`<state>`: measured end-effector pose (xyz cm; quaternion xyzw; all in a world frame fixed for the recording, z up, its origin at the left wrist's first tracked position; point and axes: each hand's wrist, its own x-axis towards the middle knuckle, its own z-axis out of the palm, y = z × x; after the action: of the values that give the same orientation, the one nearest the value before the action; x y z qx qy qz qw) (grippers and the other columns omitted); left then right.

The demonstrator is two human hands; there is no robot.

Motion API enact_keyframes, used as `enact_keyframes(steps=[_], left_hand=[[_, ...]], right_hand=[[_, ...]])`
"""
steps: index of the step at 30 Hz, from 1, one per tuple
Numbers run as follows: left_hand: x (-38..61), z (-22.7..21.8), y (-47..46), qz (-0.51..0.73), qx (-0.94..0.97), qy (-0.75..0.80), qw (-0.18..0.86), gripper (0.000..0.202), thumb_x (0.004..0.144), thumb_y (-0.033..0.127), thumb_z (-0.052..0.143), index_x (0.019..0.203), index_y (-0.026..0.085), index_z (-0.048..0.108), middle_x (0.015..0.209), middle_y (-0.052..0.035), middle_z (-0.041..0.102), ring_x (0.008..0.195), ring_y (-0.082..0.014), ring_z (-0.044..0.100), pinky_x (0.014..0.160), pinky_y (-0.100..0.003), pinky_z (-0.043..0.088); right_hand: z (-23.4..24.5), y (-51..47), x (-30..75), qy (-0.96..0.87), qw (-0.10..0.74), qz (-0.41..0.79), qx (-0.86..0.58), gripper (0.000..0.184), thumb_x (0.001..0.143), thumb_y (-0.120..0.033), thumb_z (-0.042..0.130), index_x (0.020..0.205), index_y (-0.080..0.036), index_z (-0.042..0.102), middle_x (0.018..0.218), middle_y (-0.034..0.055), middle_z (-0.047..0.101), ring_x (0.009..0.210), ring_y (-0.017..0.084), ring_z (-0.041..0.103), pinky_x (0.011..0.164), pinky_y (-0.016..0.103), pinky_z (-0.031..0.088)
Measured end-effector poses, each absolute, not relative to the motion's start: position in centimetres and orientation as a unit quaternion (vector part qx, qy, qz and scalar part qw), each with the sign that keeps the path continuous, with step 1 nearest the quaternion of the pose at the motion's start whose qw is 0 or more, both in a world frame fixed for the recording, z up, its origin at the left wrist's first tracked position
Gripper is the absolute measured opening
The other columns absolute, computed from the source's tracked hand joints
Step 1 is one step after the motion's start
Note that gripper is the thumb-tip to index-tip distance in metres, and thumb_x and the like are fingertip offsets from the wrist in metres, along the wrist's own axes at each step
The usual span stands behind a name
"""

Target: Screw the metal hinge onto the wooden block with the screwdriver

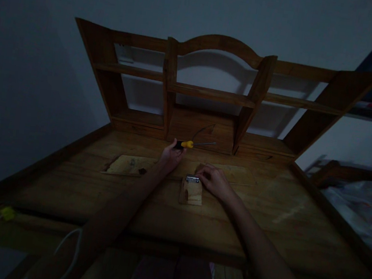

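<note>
My left hand (pixel 171 154) is closed around a screwdriver (pixel 188 144) with a black and yellow handle. Its metal shaft points right, above the desk. Lower down, a small block of wood (pixel 193 196) lies on the desk top, with a shiny metal hinge (pixel 192 179) at its far edge. The fingertips of my right hand (pixel 213 179) are pinched together at the hinge's right end. Whether something small is between them is hidden.
The wooden desk (pixel 283 201) has a shelf unit (pixel 212 93) along its back. A long pale board (pixel 131 165) lies behind the block, to the left. A white cable (pixel 75 252) and a yellow piece (pixel 7 213) are at the front left.
</note>
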<state>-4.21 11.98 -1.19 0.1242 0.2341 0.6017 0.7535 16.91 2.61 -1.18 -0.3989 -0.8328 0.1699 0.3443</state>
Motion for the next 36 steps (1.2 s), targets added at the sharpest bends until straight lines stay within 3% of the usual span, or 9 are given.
enact_keyframes(steps=[12,23,29,36], left_hand=[[-4.26,-0.97,11.70,0.598,0.136,0.242,0.752,0.027,0.096,0.030,0.056,0.112,0.010,0.065,0.086,-0.0093,0.073,0.072,-0.0153,0.070,0.066,-0.021,0.059],[-4.18,-0.78,11.53,0.605,0.139,0.233,0.748,0.020,0.097,0.027,0.055,0.092,0.010,0.064,0.086,-0.0095,0.073,0.071,-0.0147,0.070,0.065,-0.022,0.059],[-4.18,-0.95,11.62,0.609,0.132,0.229,0.747,0.016,0.095,0.025,0.057,0.095,0.011,0.065,0.087,-0.0097,0.073,0.073,-0.0161,0.071,0.066,-0.023,0.060],[-4.30,-1.06,11.75,0.601,0.139,0.229,0.753,0.018,0.096,0.027,0.056,0.092,0.011,0.065,0.087,-0.0101,0.073,0.072,-0.0157,0.071,0.065,-0.022,0.059]], right_hand=[[-1.23,2.63,17.20,-0.850,0.337,0.172,-0.366,0.017,0.095,-0.014,0.053,0.096,-0.022,0.068,0.097,0.0053,0.067,0.094,0.019,0.063,0.086,0.032,0.048],[-1.30,2.76,17.36,-0.867,0.318,0.166,-0.346,0.016,0.099,-0.018,0.048,0.099,-0.021,0.063,0.101,0.0060,0.065,0.095,0.018,0.062,0.086,0.031,0.048],[-0.95,2.33,17.13,-0.845,0.338,0.167,-0.379,0.022,0.099,-0.021,0.049,0.118,-0.022,0.060,0.110,0.0072,0.066,0.100,0.019,0.063,0.089,0.033,0.048],[-1.06,2.58,16.44,-0.827,0.348,0.131,-0.421,0.013,0.091,-0.030,0.067,0.086,-0.018,0.064,0.086,0.0034,0.063,0.077,0.015,0.060,0.072,0.027,0.044]])
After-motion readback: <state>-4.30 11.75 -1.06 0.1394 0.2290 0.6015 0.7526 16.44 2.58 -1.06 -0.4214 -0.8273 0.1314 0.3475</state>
